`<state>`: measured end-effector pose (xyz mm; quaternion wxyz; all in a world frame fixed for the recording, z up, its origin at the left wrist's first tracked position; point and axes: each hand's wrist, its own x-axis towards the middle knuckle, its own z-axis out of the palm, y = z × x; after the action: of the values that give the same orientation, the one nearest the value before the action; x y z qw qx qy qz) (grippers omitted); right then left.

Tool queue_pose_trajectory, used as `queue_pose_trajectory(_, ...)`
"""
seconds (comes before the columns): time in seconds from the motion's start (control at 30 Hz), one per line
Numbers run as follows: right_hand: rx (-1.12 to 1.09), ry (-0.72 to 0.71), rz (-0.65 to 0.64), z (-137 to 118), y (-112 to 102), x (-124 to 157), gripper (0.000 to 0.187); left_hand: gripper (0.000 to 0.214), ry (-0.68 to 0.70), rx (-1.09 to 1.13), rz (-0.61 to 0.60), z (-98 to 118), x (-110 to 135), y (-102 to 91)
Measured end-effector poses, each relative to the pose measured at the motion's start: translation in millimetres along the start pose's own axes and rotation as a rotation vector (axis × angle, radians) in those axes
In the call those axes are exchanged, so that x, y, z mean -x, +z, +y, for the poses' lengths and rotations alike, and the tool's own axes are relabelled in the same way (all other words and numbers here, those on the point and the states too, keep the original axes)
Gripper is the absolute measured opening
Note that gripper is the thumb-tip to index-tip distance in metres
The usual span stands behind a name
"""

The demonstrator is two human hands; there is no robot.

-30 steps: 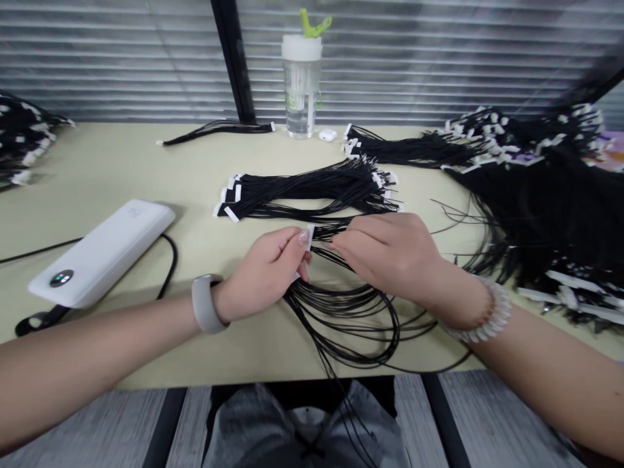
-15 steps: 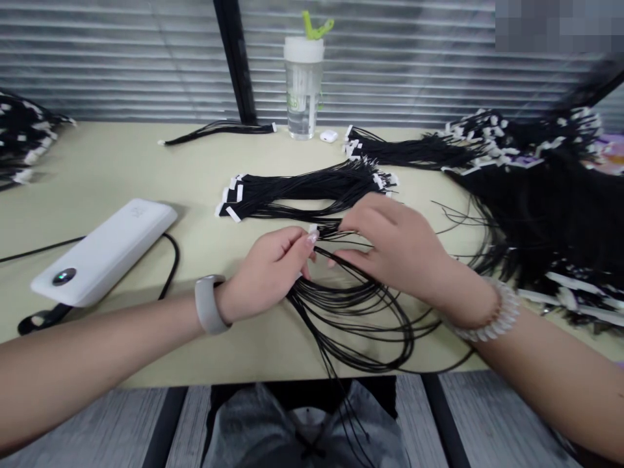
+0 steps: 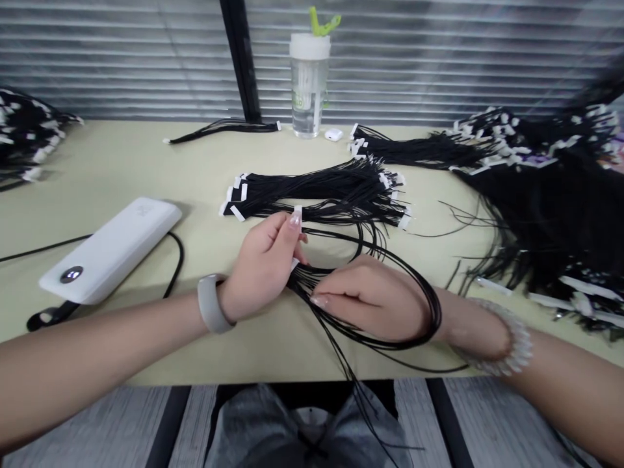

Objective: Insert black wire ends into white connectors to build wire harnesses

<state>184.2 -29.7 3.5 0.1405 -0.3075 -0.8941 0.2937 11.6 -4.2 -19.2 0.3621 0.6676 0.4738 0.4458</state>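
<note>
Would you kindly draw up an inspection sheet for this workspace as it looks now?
Surface: pale table, carrying several wire bundles.
Working items: looped black wires with a white end piece.
Clutter: white device, bottle, small white case.
Hands: left hand pinches the white end piece; right hand is among the loops, grip unclear.
Cables: black cable curving beside the white device.
Surroundings: blinds beyond the table.

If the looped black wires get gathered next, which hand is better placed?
Probably the right hand: the black wires loop around it, and its fingertips are right by them. The left hand looks occupied, pinching the white strip where the wires gather.
</note>
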Motion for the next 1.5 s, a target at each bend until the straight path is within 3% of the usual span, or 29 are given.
queue_pose_trajectory(0.17, -0.163, 0.205, 0.083, -5, 10, -5, 0.046, 0.034, 0.037, -0.018, -0.016, 3, 2, 0.9)
queue_pose_trajectory(0.4, -0.032, 0.178, 0.207, -6, 19, -7, 0.039, 0.034, 0.068, -0.026, -0.004, 2, 1, 1.5)
queue_pose_trajectory(0.6, -0.007, 0.185, 0.168, -4, 16, -7, 0.022, 0.034, 0.052, -0.029, -0.005, 1, 1, 1.9)
queue_pose_trajectory(0.73, 0.043, 0.235, 0.101, 3, 5, -1, 0.015, 0.036, 0.030, -0.031, -0.002, 0, 0, 2.2)
queue_pose_trajectory(0.87, 0.178, 0.314, 0.050, 16, -26, 10, 0.015, 0.036, -0.007, -0.014, 0.011, -1, -1, 1.5)
queue_pose_trajectory(0.93, 0.220, 0.421, 0.223, 25, -46, 16, 0.013, 0.036, -0.011, -0.009, 0.006, 0, -1, 1.0)
queue_pose_trajectory(1.03, 0.116, 0.645, 0.699, 41, -72, 23, 0.012, 0.037, -0.017, -0.018, -0.007, 1, -1, 0.5)
queue_pose_trajectory(1.13, -0.285, 0.517, 1.126, 54, -89, 24, 0.017, 0.038, -0.008, -0.024, -0.018, 1, 0, 0.3)
queue_pose_trajectory(1.2, -0.577, 0.372, 1.289, 56, -96, 23, 0.017, 0.039, 0.005, -0.020, -0.037, 0, 0, 0.3)
queue_pose_trajectory(1.27, -0.713, 0.364, 1.360, 52, -96, 21, 0.027, 0.038, 0.017, -0.018, -0.053, 0, 0, 0.2)
queue_pose_trajectory(1.37, -0.630, 0.398, 1.201, 37, -84, 19, 0.035, 0.036, 0.035, -0.018, -0.068, 0, 1, 0.2)
queue_pose_trajectory(1.47, -0.328, 0.346, 0.872, 20, -60, 17, 0.005, 0.036, 0.048, -0.015, -0.080, 0, 1, 0.4)
queue_pose_trajectory(1.5, -0.202, 0.326, 0.781, 16, -52, 16, 0.008, 0.036, 0.053, -0.018, -0.084, 0, 1, 0.4)
